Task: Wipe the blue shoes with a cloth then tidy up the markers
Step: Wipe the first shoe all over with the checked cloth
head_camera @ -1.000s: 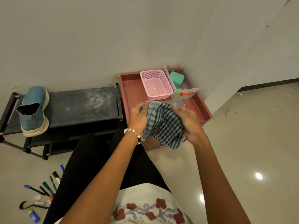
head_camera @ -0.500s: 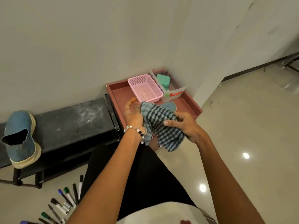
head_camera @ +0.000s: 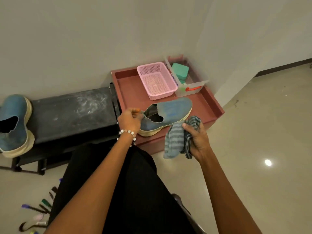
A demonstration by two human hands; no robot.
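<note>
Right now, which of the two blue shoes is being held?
The blue shoe on the red tray: the left hand pinches its heel. The other shoe sits untouched on the black rack. The right hand holds the cloth.

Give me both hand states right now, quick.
Left hand: pinching the heel of the blue fabric slip-on shoe on the reddish-brown tray.
Right hand: gripping the bunched blue checked cloth.

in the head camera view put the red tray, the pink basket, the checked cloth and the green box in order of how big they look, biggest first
1. red tray
2. pink basket
3. checked cloth, bunched in the right hand and nearer the camera, so its rank against the basket is unsure
4. green box, partly hidden in the clear bin
</note>
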